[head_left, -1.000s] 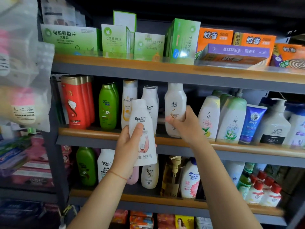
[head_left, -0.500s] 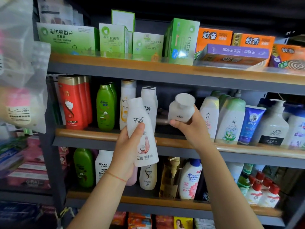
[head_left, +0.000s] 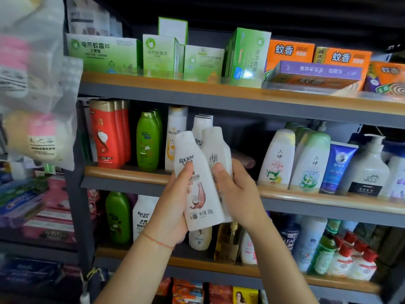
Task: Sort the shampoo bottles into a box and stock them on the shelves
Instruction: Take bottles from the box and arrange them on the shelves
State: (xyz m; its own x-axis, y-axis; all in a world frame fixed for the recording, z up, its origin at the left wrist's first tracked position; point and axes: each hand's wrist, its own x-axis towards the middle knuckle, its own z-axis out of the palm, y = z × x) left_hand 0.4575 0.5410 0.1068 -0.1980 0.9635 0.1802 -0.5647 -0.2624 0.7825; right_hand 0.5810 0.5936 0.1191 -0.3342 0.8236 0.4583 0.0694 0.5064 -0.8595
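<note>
My left hand (head_left: 169,213) grips a white Raclen shampoo bottle (head_left: 196,183) upright in front of the middle shelf (head_left: 328,196). Right beside it, touching it, stands a second white bottle (head_left: 215,152), held by my right hand (head_left: 237,191) with the thumb on its front. Both bottles hover in front of the shelf's edge, side by side. On the shelf behind them stand a white Pantene bottle (head_left: 175,137) and another white Raclen bottle (head_left: 200,130). Where the second bottle stood, the shelf shows a dark gap (head_left: 243,137).
Red bottles (head_left: 107,132) and green bottles (head_left: 149,139) fill the shelf's left end; white-green bottles (head_left: 278,159), a blue tube (head_left: 338,165) and a pump bottle (head_left: 368,167) its right. Boxes line the top shelf (head_left: 197,88). More bottles crowd the lower shelf (head_left: 219,266). Plastic bags (head_left: 32,84) hang at left.
My right hand has pulled the white bottle off the middle shelf, tipped it out and brought it left and down against the Raclen bottle in my left hand.
</note>
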